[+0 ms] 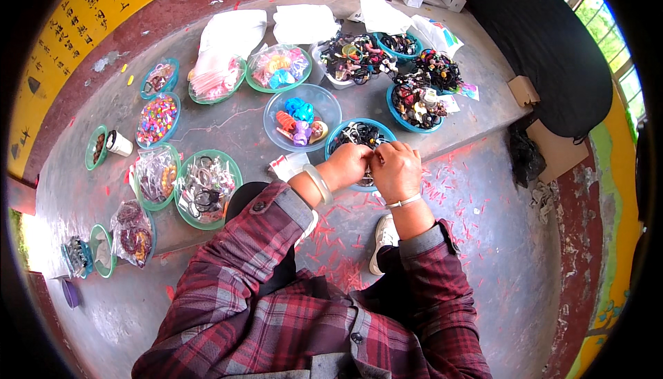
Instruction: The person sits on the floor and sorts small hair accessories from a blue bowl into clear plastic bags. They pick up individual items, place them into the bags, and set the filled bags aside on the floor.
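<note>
My left hand point(349, 164) and my right hand point(396, 171) meet fingertip to fingertip, both closed in a pinch. Whatever lies between the fingers is too small and covered to make out. Just beyond and partly under them stands a blue bowl point(388, 130) of black and white bands that look like hair ties. A wide see-through blue bowl point(330, 102) sits to its left, holding bright blue, orange and purple coiled pieces. A white packet point(289, 165) lies beside my left wrist. To the right, another blue bowl point(394, 111) is heaped with dark hair ties.
Green bowls hold bagged pink items point(217, 80), small colourful pieces point(159, 118) and grey-white bands point(207, 185). White bags point(304, 23) lie at the back. A raised concrete ledge edge point(476, 134) runs right; red scraps point(338, 248) litter the floor by my shoe point(384, 241).
</note>
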